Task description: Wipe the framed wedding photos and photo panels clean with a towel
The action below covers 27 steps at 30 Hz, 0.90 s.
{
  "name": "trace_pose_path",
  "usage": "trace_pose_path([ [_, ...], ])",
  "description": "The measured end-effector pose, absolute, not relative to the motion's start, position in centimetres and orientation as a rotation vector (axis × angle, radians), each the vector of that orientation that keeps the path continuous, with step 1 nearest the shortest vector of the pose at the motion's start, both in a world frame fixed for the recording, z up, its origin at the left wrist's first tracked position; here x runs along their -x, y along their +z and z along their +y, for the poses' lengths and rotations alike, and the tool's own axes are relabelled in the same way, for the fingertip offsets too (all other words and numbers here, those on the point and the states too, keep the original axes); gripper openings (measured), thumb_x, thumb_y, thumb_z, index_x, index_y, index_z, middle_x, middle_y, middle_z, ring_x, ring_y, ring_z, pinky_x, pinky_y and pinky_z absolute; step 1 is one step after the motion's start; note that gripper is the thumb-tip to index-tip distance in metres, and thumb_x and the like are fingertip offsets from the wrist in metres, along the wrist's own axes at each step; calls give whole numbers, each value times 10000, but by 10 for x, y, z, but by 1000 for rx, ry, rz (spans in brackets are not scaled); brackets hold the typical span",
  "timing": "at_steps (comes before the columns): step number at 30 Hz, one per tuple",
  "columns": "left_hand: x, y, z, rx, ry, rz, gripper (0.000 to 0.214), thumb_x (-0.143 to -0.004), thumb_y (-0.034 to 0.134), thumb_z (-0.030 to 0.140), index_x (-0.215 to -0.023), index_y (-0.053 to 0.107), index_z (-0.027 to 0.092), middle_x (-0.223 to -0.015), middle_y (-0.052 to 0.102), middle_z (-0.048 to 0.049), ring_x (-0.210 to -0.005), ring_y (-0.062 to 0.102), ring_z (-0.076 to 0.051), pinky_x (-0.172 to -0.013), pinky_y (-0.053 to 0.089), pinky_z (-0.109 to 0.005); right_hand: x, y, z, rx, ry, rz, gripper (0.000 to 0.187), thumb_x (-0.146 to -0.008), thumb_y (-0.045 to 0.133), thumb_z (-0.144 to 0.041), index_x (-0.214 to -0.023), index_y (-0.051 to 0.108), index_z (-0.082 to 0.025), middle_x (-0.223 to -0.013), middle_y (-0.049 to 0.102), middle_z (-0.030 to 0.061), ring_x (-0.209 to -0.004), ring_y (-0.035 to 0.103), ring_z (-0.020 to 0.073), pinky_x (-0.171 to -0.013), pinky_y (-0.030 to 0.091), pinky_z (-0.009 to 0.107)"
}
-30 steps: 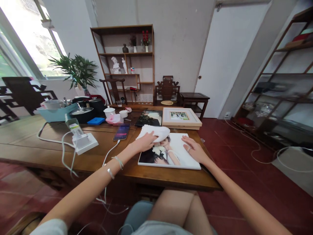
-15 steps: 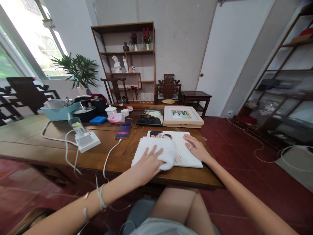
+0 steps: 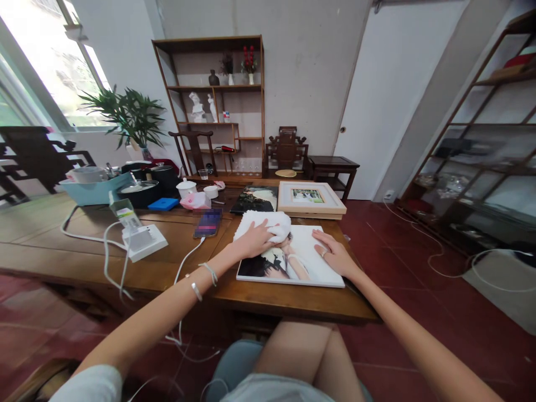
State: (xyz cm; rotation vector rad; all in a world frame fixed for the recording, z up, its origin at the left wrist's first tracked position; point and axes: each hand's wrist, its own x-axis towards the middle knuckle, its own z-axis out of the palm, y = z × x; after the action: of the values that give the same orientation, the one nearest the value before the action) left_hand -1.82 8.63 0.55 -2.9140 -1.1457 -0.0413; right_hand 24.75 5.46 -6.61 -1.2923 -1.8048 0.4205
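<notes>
A white fluffy cloth [image 3: 247, 219] lies over the upper left part of a photo panel [image 3: 322, 265], a flat white-edged print of a couple. My left hand [image 3: 256, 240] rests on top of the cloth and grips it, its fingers partly sunk in the folds. The cloth hides the top left corner of the print. My right hand [image 3: 335, 255], a ring on one finger, lies flat with fingers stretched out on the right side of the panel.
Behind the panel are a dark photo print [image 3: 254, 200] and a light framed picture [image 3: 312, 196]. To the left on the wooden table [image 3: 196, 279] are a phone [image 3: 208, 222] on a cable, a white power strip [image 3: 148, 244], a blue box [image 3: 163, 204] and a pot [image 3: 140, 192].
My left hand has slid the cloth away from me, toward the panel's far edge, baring the lower left of the print. My right hand stays in place on the panel.
</notes>
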Motion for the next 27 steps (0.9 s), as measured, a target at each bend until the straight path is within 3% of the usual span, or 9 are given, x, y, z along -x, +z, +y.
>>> trace_pose_path([
  [6,26,5,0,2902,-33,-1088,269,-895,398,228,-1074,597,258,-1449,270,2,-1336,165,-321,-1008,211,-602,-247,-66,54,1322,400,-1819,370,-789,501,-258,-1144,594,-210,-1300,517,81,-1247,425,228,-1080,284,439],
  [11,33,14,-45,2978,27,-1074,246,-896,407,253,-1040,607,248,-1454,256,14,-1330,179,-339,-995,243,-605,-248,-66,54,1314,398,-1825,363,-789,506,-260,-1139,595,-224,-1303,516,69,-1245,427,229,-1078,287,441],
  [18,29,19,25,3035,51,-1087,319,-938,307,290,-1126,561,247,-1362,417,-57,-1318,232,-303,-982,281,-543,-248,-66,54,1321,409,-1822,367,-792,503,-265,-1143,594,-207,-1302,514,85,-1247,423,238,-1080,285,438],
  [23,23,20,97,3029,30,-1132,343,-930,332,346,-1093,587,187,-1190,575,-84,-1177,453,-270,-941,359,-370,-249,-68,56,1296,394,-1821,365,-792,510,-268,-1145,590,-223,-1299,520,73,-1239,434,234,-1072,290,455],
  [27,22,20,126,2993,-12,-1178,392,-929,313,374,-1049,604,140,-1121,609,-108,-1099,510,-264,-907,370,-331,-249,-69,58,1315,366,-1816,366,-793,505,-264,-1143,593,-203,-1294,523,91,-1238,433,244,-1070,288,466],
])
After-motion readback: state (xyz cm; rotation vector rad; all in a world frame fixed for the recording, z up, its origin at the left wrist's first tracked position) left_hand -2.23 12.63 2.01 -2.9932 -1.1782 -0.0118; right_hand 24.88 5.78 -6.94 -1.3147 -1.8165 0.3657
